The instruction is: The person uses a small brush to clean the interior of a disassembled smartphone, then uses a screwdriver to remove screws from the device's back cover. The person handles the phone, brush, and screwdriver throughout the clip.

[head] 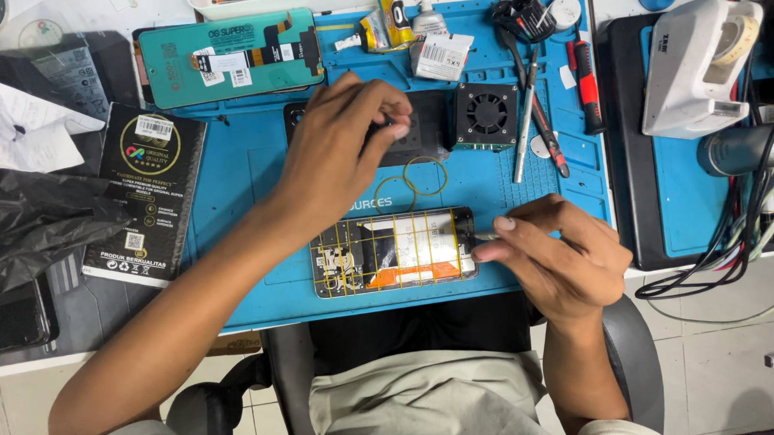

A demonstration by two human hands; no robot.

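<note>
— Where are the person's hands resting now?

— The left hand (337, 146) is reaching up to the middle of the frame. Its fingers are bending together over a small dark thing on the black pad (426, 122), but I cannot tell if they are really pinching it, because the hand is hiding it.

— And the other one?

— The right hand (560, 254) is staying lower, at the right of centre. Its thumb and forefinger are closing together on a thin pale tool (484, 237), and the tip is touching the right end of the opened phone (392, 252).

— So the phone is lying between the hands?

— Almost. It is lying flat near the lower edge of the blue mat (248, 179), below the left hand and just left of the right hand. Yellow rubber bands (414, 242) are crossing over it, and two loose yellow rings (411, 181) are lying just above it.

— What is standing around?

— A small black fan (486, 113) is sitting beside the pad, a teal screen panel (227, 60) is lying in the upper left, and a red-handled screwdriver (586, 86) is lying at the upper right.
</note>
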